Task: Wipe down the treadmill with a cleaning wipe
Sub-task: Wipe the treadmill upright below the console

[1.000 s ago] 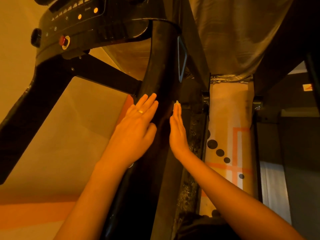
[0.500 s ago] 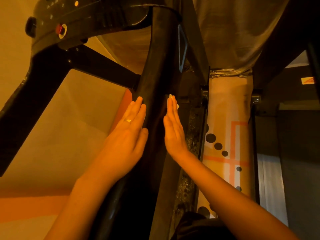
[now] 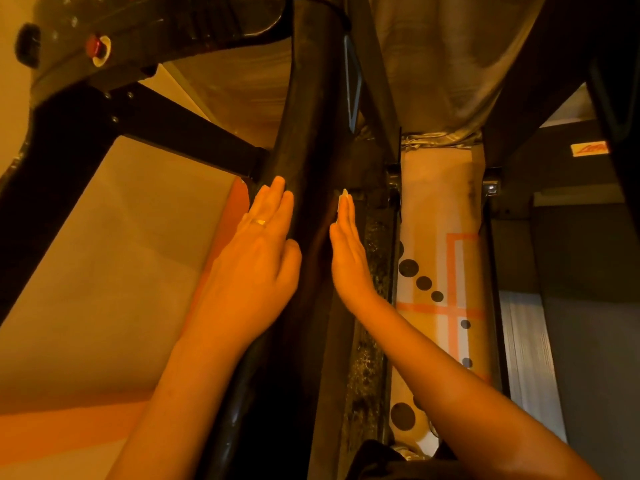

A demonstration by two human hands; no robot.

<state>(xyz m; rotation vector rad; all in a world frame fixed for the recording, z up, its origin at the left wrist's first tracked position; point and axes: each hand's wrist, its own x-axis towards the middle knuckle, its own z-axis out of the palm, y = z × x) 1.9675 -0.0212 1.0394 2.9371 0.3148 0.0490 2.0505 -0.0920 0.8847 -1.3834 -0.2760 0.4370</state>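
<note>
Wipe (image 3: 344, 195) is pressed to the glossy, rounded black upright (image 3: 311, 133) under the flat, straight-fingered right hand (image 3: 348, 258); left hand (image 3: 256, 265) is laid flat opposite.

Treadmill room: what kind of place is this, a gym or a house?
Probably a home exercise corner, maybe a small gym: a black treadmill post, its console with a red button, plus a dotted rug and a grey curtain.

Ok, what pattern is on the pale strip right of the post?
The pale strip shows black dots and crossing orange lines; head view.
</note>
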